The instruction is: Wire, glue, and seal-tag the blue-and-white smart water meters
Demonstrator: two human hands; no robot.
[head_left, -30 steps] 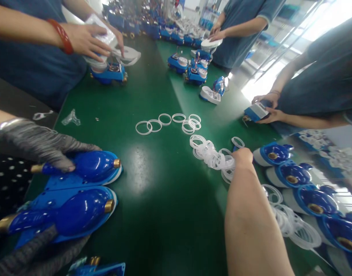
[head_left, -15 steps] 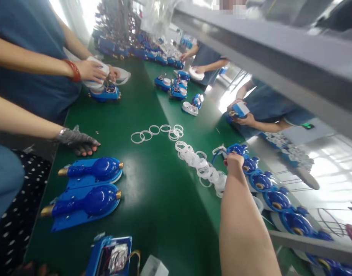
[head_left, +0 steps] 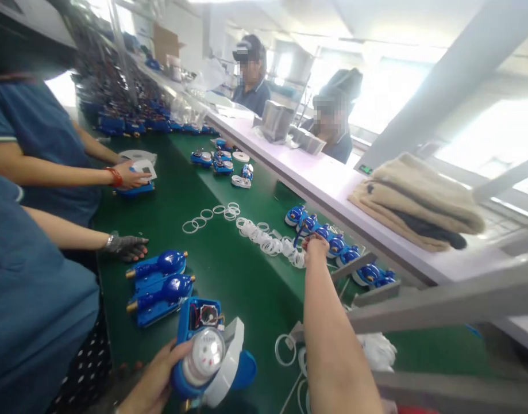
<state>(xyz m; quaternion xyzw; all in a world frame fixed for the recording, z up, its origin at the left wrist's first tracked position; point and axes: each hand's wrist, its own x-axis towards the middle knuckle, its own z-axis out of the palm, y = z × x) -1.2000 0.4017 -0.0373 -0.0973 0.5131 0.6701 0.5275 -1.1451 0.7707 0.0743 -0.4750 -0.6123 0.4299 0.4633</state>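
Two hands in frame on my end. Left hand [head_left: 154,379] sits near, bottom left, fingers wrapped around a blue water meter [head_left: 207,359] with its white dial facing up and the grey lid flipped open; the dial print is too blurry to read. Right hand [head_left: 316,248] is stretched far out over the green table [head_left: 229,276], curled shut at the end of a trail of clear plastic rings [head_left: 268,241], though I honestly can't tell if it's pinching one. Just right of that hand is a row of blue meter housings [head_left: 332,241]. On the left, two blue meter bodies [head_left: 160,284] lie side by side, and a co-worker's gloved hand [head_left: 124,246] rests flat beside them. Folded beige cloth [head_left: 414,201] sits on the white shelf [head_left: 298,167], right.
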